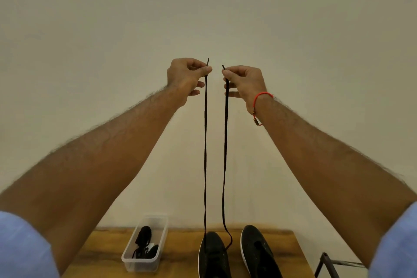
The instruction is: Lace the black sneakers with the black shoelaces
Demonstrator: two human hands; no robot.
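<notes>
Your left hand (187,77) and right hand (244,82) are raised high, each pinching one tip of the black shoelace (205,153). Both strands hang taut to the left sneaker (213,255) on the wooden table (101,253); threaded eyelets probably, view unclear. The right sneaker (259,253) stands just beside it.

The bottom edge cuts off the heels of both sneakers (213,257) and the near part of the bench (180,264). The eyelets the shoelace (205,153) enters are too dark to tell. Dark contents of the clear box (144,264) are indistinct.
</notes>
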